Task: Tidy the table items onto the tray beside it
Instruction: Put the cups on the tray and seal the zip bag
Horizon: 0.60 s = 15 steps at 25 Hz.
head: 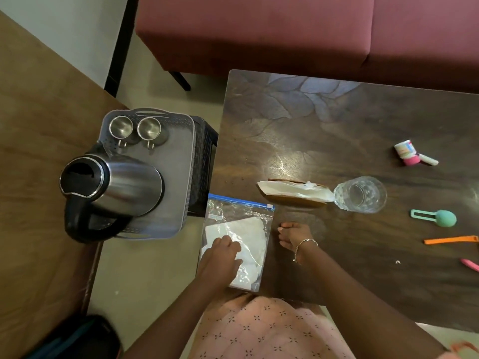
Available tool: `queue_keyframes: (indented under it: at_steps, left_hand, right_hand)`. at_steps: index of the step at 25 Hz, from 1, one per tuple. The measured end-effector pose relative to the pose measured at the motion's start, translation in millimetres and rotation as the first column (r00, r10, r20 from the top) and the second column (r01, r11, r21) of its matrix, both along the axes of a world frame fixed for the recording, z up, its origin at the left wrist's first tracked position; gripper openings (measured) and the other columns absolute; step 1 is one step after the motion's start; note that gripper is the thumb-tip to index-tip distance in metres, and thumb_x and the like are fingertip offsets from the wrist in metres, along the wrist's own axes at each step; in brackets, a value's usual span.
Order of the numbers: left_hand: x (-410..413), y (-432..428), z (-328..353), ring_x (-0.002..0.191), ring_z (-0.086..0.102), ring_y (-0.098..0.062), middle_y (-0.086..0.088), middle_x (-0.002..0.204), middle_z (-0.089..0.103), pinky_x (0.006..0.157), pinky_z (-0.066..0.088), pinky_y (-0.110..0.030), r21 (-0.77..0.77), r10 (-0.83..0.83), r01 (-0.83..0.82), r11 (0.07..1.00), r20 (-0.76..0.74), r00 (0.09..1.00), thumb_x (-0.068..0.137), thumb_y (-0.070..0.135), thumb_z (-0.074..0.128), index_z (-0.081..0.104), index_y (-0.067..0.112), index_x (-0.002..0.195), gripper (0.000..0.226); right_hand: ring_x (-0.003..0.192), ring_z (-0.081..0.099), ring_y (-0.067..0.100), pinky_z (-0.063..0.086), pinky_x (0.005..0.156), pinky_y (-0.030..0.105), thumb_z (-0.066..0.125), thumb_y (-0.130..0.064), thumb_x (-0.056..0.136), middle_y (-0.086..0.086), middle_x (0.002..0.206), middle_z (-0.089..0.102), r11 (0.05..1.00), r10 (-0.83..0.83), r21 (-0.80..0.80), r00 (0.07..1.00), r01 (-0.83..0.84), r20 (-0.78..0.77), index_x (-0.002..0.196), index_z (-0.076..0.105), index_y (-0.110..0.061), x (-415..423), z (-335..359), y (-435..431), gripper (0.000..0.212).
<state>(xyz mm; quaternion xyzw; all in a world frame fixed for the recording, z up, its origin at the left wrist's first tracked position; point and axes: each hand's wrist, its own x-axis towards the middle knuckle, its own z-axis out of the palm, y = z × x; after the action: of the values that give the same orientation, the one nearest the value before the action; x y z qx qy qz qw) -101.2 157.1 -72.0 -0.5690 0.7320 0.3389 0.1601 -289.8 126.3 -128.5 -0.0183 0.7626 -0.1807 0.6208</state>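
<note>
A clear zip bag (246,221) with a blue seal and white contents lies half over the dark table's (337,120) left edge. My left hand (223,257) grips its near left part. My right hand (294,235) rests flat on the table just right of the bag, fingers apart, holding nothing. A grey tray (181,161) sits on a black crate to the left of the table; it carries a steel kettle (114,187) and two steel cups (121,127) (149,128). Beyond the bag lie a brown holder with white tissue (293,193) and a drinking glass (360,194).
On the table's right side lie a small pink-and-white bottle (409,152), a teal sponge tool (438,217), an orange stick (451,239) and a pink item (470,264). A maroon sofa (285,29) stands behind the table. A brown surface (39,151) lies left of the tray.
</note>
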Motion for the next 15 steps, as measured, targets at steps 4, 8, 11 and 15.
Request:
queue_keyframes:
  at_steps: [4,8,11,15]
  left_hand:
    - [3.9,-1.7,-12.0,0.117,0.043,-0.015,0.002,0.126,0.046,0.091,0.042,-0.028,0.024,0.046,-0.046,0.999,0.007,0.999,0.094,0.031,0.045,0.046,0.022,0.124,0.031]
    - [5.1,-11.0,-13.5,0.116,0.044,-0.014,0.002,0.124,0.047,0.088,0.041,-0.027,0.001,0.112,-0.112,0.994,-0.041,0.993,0.094,0.029,0.047,0.047,0.021,0.124,0.031]
    - [3.8,-20.8,-6.2,0.119,0.044,-0.015,0.002,0.129,0.046,0.091,0.041,-0.026,-0.068,0.190,-0.200,0.978,-0.128,0.973,0.093,0.026,0.048,0.044,0.021,0.129,0.036]
    - [4.2,-39.6,17.5,0.122,0.042,-0.020,-0.004,0.129,0.050,0.096,0.041,-0.030,-0.252,0.272,-0.360,0.898,-0.326,0.906,0.089,0.026,0.053,0.047,0.015,0.130,0.043]
  right_hand:
    - [0.068,0.053,0.014,0.047,0.063,0.025,0.062,-0.005,0.083,0.008,0.079,0.057,1.000,-0.024,0.004,0.999,0.024,0.028,0.075,0.053,-0.012,15.3,-9.6,-0.9,0.014]
    - [0.086,0.055,0.021,0.049,0.080,0.034,0.067,-0.013,0.081,0.007,0.085,0.060,1.000,0.011,0.000,0.998,-0.011,-0.056,0.071,0.056,-0.016,30.0,-15.3,-6.9,0.015]
    - [0.080,0.055,0.021,0.049,0.083,0.039,0.068,-0.011,0.078,0.004,0.076,0.060,0.984,0.154,-0.071,0.976,-0.166,-0.152,0.064,0.055,-0.018,35.6,-10.5,-14.1,0.021]
    - [0.070,0.055,0.017,0.049,0.075,0.037,0.067,-0.009,0.078,0.000,0.068,0.059,0.888,0.313,-0.285,0.928,-0.361,-0.201,0.066,0.055,-0.018,40.4,26.7,-18.0,0.019]
